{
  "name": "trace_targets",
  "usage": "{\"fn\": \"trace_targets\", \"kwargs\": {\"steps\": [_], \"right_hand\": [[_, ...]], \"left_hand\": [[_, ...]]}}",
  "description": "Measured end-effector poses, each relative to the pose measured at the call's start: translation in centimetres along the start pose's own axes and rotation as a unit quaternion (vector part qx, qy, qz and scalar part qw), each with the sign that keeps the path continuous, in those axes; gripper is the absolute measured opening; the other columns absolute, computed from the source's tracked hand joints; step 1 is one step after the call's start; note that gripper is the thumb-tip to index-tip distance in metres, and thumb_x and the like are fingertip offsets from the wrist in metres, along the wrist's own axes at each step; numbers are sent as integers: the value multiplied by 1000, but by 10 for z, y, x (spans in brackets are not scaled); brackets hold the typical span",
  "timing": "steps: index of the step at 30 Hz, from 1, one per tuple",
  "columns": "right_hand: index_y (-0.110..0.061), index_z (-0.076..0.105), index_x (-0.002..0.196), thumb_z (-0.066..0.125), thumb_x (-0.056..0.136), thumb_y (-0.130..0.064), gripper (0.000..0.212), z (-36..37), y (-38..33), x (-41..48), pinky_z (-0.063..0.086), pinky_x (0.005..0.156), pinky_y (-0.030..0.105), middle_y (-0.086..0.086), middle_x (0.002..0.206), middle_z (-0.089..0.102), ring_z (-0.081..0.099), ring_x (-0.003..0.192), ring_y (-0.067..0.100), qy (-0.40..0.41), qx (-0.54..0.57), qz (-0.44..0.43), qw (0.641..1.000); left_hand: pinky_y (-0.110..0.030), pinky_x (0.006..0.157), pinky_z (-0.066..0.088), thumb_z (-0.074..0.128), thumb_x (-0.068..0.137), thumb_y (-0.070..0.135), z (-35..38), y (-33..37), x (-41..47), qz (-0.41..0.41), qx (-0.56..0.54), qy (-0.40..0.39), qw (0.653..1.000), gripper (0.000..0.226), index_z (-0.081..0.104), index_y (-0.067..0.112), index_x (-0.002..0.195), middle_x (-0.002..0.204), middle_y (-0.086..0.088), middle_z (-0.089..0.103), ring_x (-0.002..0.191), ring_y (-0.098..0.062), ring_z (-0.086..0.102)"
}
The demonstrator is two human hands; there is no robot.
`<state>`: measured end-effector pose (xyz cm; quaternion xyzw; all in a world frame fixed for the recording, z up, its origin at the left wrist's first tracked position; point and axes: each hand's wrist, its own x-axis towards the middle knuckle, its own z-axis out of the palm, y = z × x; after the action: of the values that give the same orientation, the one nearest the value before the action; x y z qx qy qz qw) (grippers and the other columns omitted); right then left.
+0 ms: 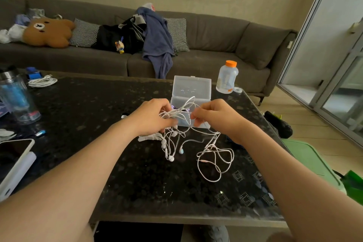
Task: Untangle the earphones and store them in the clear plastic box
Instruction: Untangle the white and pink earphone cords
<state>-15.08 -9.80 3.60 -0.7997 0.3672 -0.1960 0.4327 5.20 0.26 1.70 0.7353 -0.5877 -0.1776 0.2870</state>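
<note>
Above the dark bench (121,173), the left hand (151,119) and right hand (215,117) each hold a pinching grip on the tangled earphones (215,155); teasing loops loose should beat yanking.

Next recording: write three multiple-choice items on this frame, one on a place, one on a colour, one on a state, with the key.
1. Where is the clear plastic box? A on the sofa; B on the table, beyond the left hand and right hand; C on the floor.
2. What colour is the cap of the bottle? A orange; B blue; C green.
3. How is the lid of the box? A shut; B open, raised; C missing.
Key: B, it stands on the dark tabletop; A, the cap is orange; B, the lid stands upright.
</note>
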Motion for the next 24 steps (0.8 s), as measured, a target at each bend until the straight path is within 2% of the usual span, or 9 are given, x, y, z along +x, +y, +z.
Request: {"fn": "trace_targets", "kwargs": {"steps": [2, 4, 8, 10, 13, 15, 19, 22, 24], "right_hand": [[1, 78, 95, 67, 100, -25, 28, 0, 0, 1, 52, 74, 33, 13, 76, 72, 58, 72, 19, -4, 13, -11, 1000], [2, 74, 100, 65, 103, -26, 29, 0, 0, 2, 52, 65, 26, 8, 67, 62, 55, 59, 11, 0, 21, -25, 999], [-18, 79, 107, 53, 110, -24, 27, 3, 1, 5, 45, 51, 18, -14, 55, 56, 48, 46, 2, 33, -23, -45, 998], [-17, 78, 108, 46, 109, -12, 32, 2, 0, 6, 46, 50, 21, -8, 57, 60, 53, 48, 7, 30, -21, -31, 999], [-12, 78, 101, 46, 104, -3, 34, 5, 0, 6, 54, 56, 28, 12, 78, 73, 63, 63, 21, 13, -8, -27, 1000], [-15, 83, 97, 53, 104, -8, 31, 6, 0, 7, 49, 55, 24, 8, 84, 74, 59, 63, 15, 33, -18, -38, 999], [-16, 85, 95, 65, 101, -19, 21, 2, 4, 10, 37, 47, 9, -16, 53, 61, 49, 45, 0, 59, -23, -64, 996], [-27, 86, 92, 76, 95, -35, 13, 2, 10, 13, 39, 52, 14, -9, 58, 63, 44, 50, 4, 81, -42, -97, 991], [-29, 85, 89, 81, 91, -41, 13, 1, 13, 16, 35, 49, 15, -3, 57, 60, 38, 50, 6, 107, -64, -102, 987]], "left_hand": [[-25, 66, 50, 88, 84, 39, -1, 1, -1, 0, 7, 14, 1000, 20, 72, 29, 92, 83, 9, 75, 72, -5, 71], [-27, 65, 48, 92, 78, 42, -2, 3, -2, -6, 27, 31, 999, 25, 72, 28, 84, 79, 9, 72, 70, -7, 65], [-41, 82, 56, 95, 69, 49, -1, 5, -3, 13, 40, 65, 997, 37, 68, 26, 79, 100, 8, 64, 89, -12, 61], [-46, 87, 54, 93, 67, 54, -2, 6, -4, 38, 33, 88, 995, 42, 64, 26, 79, 106, 8, 57, 96, -15, 57], [-47, 92, 47, 91, 69, 59, -3, 10, -4, 31, 55, 90, 994, 51, 57, 26, 86, 101, 10, 56, 101, -16, 50], [-47, 95, 43, 89, 72, 60, -3, 10, -3, 15, 87, 80, 993, 53, 51, 28, 89, 94, 12, 57, 95, -13, 49], [-51, 100, 46, 86, 75, 63, 0, 2, 1, 1, 103, 57, 993, 48, 53, 37, 98, 103, 18, 57, 93, -5, 54], [-45, 106, 48, 85, 78, 61, 0, -3, 1, -23, 91, 18, 995, 57, 57, 43, 124, 127, 14, 45, 113, -8, 51], [-38, 104, 47, 82, 83, 55, -2, -3, 2, -46, 71, 1, 996, 61, 55, 39, 136, 136, 9, 38, 121, -12, 48]]}}
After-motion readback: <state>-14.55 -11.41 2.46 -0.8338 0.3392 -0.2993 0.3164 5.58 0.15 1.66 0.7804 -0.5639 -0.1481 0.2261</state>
